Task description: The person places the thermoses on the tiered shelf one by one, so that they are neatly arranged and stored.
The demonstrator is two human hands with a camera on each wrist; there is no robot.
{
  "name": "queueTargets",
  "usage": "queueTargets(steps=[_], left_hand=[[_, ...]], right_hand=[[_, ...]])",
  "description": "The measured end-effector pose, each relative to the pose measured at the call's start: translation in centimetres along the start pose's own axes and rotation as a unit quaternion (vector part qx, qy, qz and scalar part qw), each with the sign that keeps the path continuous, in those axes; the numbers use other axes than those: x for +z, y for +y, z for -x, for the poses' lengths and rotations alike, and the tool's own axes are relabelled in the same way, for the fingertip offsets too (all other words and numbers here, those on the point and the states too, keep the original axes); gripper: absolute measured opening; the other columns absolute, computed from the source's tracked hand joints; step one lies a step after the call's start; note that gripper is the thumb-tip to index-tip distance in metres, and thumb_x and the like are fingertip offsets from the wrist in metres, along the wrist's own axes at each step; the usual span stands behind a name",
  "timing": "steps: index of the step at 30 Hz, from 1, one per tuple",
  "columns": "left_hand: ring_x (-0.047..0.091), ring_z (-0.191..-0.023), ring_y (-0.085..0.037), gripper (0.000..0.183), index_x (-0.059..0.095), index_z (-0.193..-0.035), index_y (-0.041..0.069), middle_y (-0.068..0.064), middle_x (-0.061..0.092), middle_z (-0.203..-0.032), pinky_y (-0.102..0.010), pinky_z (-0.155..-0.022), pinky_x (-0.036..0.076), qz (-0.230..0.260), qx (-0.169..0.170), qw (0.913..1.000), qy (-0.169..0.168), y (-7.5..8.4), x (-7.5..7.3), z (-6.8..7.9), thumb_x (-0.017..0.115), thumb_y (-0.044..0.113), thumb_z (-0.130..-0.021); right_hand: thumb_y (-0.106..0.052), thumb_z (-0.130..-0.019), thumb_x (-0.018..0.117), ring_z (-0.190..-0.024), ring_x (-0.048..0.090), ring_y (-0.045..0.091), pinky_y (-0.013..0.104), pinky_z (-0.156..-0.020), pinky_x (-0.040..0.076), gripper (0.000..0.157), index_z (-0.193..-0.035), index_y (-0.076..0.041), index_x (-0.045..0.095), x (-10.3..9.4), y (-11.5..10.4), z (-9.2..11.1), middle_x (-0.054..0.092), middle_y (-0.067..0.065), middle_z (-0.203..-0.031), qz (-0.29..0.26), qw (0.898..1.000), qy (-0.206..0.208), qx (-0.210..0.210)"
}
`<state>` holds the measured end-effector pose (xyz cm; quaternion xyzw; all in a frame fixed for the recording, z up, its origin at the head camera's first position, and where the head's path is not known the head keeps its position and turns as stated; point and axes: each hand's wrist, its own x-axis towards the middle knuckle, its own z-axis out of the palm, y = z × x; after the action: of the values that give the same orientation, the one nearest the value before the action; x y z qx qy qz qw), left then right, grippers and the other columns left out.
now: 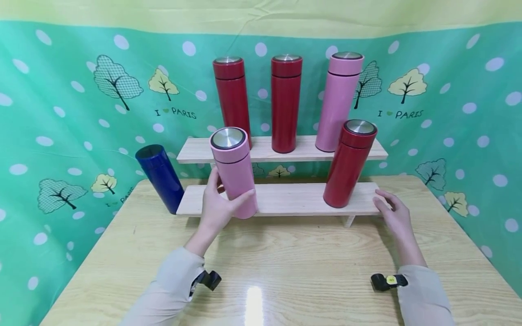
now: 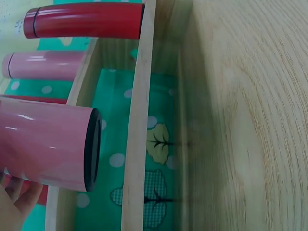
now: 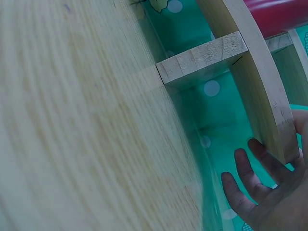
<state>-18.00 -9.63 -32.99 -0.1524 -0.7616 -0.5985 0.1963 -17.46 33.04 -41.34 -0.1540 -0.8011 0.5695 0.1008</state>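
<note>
My left hand grips a pink thermos bottle with a silver-topped lid, fingers and thumb round its body. In the left wrist view the dark base of this pink bottle shows a gap above the lower shelf board. At the right end of the two-tier wooden shelf is my right hand. Its fingers pass under the board end while another digit lies above it in the right wrist view. A red thermos stands on the lower tier near that hand.
Two red thermoses and a pink one stand on the upper tier. A dark blue bottle stands beside the shelf's left end. Behind hangs a green patterned cloth; a wooden table lies beneath.
</note>
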Motion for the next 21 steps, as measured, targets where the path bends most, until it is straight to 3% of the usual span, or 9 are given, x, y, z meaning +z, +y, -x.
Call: queueTargets(steps=[3, 11, 18, 21], left_hand=[[0.055, -0.109, -0.019, 0.076, 0.048, -0.136, 0.016, -0.003, 0.06, -0.122, -0.047, -0.092, 0.047, -0.003, 0.007, 0.9999, -0.01, -1.3, 0.5, -0.3, 0.089, 0.023, -0.074], [0.057, -0.111, -0.016, 0.08, 0.045, -0.14, 0.023, 0.0, 0.059, -0.125, -0.042, -0.093, 0.05, -0.012, -0.007, 0.9992, -0.038, -0.8, 2.5, -1.2, 0.09, 0.027, -0.074], [0.057, -0.115, -0.018, 0.083, 0.043, -0.142, 0.019, -0.003, 0.057, -0.131, -0.038, -0.097, 0.049, 0.018, -0.013, 0.9977, -0.064, -0.3, 4.4, -2.1, 0.09, 0.019, -0.074], [0.057, -0.114, -0.016, 0.083, 0.043, -0.142, 0.02, 0.0, 0.057, -0.13, -0.036, -0.096, 0.05, 0.02, -0.006, 0.9971, -0.073, -0.1, 5.0, -2.3, 0.09, 0.022, -0.074]], right_hand=[[-0.043, -0.1, 0.056, -0.147, 0.022, 0.034, 0.049, -0.117, 0.022, 0.058, -0.148, -0.012, 0.046, 0.0, 0.0, 0.0, 0.026, 0.017, -0.16, 0.001, 1.0, -0.002, -0.001], [-0.045, -0.1, 0.056, -0.147, 0.021, 0.034, 0.049, -0.117, 0.022, 0.06, -0.148, -0.012, 0.046, 0.0, 0.0, -0.1, 0.026, 0.017, -0.16, 0.006, 1.0, 0.0, 0.004], [-0.046, -0.099, 0.057, -0.144, 0.029, 0.031, 0.028, -0.109, 0.036, 0.058, -0.147, -0.015, 0.048, 0.0, 0.0, -0.1, 0.03, 0.013, -0.159, 0.014, 1.0, 0.005, 0.008], [-0.045, -0.099, 0.057, -0.145, 0.028, 0.031, 0.034, -0.112, 0.034, 0.058, -0.147, -0.015, 0.049, 0.0, 0.0, -0.1, 0.029, 0.014, -0.159, 0.012, 1.0, 0.004, 0.007]])
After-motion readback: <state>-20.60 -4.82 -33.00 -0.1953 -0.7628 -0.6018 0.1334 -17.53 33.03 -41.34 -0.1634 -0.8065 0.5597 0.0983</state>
